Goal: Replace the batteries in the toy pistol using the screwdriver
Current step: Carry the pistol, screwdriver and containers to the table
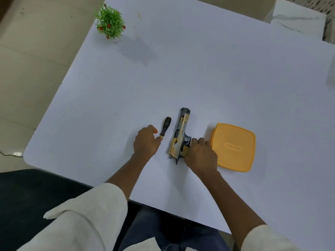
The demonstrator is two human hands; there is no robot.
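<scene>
Nearest the body, two forearms in pale sleeves [87, 211] are stretched over the white table [199, 73]. The right hand [201, 153] is curled around the grip of the toy pistol [179, 134], which lies flat on its side with the barrel pointing away, probably so that it is steadied for the screw work. The left hand [146, 141] is laid beside the screwdriver [165, 128], its fingers loosely bent and touching the near end of the handle; nothing is yet gripped, and a pick-up seems intended. Just right of the pistol an orange lidded container [233, 147] is kept within reach, possibly for batteries. Farthest off, a small potted plant [110, 21] is set at the table's corner.
</scene>
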